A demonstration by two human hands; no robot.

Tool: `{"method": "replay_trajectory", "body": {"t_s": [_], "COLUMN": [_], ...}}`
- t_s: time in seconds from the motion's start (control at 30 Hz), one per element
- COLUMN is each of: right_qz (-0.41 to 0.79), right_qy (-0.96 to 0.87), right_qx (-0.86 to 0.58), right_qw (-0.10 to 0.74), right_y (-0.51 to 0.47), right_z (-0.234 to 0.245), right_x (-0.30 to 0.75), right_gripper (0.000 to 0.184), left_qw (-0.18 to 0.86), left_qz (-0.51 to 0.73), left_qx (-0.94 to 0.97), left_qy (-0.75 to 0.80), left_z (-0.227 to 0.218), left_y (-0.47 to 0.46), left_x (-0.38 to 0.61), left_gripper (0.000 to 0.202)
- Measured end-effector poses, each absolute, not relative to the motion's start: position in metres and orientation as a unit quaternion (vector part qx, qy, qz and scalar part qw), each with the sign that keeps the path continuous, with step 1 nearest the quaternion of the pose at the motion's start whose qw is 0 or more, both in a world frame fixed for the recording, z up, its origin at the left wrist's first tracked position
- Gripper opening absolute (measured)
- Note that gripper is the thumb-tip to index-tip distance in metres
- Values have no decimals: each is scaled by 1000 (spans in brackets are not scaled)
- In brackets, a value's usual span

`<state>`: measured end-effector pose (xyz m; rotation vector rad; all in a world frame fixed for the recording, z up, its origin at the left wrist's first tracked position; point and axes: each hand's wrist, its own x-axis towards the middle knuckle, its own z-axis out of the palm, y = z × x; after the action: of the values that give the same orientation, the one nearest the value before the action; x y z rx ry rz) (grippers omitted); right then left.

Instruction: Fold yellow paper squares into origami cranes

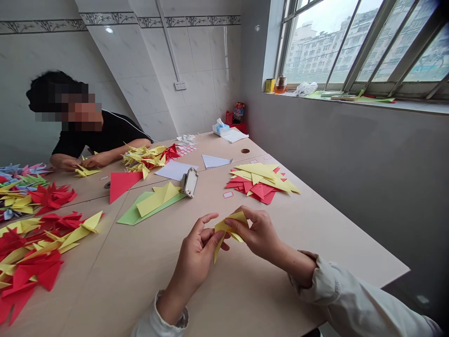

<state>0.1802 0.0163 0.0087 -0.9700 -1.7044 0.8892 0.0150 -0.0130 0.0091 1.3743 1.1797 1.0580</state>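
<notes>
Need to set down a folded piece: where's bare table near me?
Bare tabletop lies between your left hand, on the yellow paper, and the red-and-yellow folded paper heap; another patch lies right of your right hand, in front of the red-and-yellow pile. Crowded: the left table edge, heaped with folded paper.

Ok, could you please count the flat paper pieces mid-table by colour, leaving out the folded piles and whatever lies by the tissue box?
White sheet, white triangle: 2
Red triangle: 1
Green sheet: 1
Total: 4
</notes>
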Motion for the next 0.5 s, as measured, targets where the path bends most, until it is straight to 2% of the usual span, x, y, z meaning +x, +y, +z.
{"method": "replay_trajectory", "body": {"t_s": [0.1,0.3,0.5], "right_qz": [342,319,295], "right_qy": [-674,-653,-695], "right_qx": [-424,-449,-433], "right_qw": [499,520,493], "right_y": [22,31,26], "right_z": [9,10,6], "right_x": [185,192,186], "right_gripper": [24,26,24], "left_qw": [514,571,694], "left_qz": [429,397,376], "left_qx": [555,524,442], "left_qy": [494,491,425], "left_z": [6,7,11], "left_y": [-11,-6,-10], "left_x": [13,7,7], "left_gripper": [46,28,28]}}
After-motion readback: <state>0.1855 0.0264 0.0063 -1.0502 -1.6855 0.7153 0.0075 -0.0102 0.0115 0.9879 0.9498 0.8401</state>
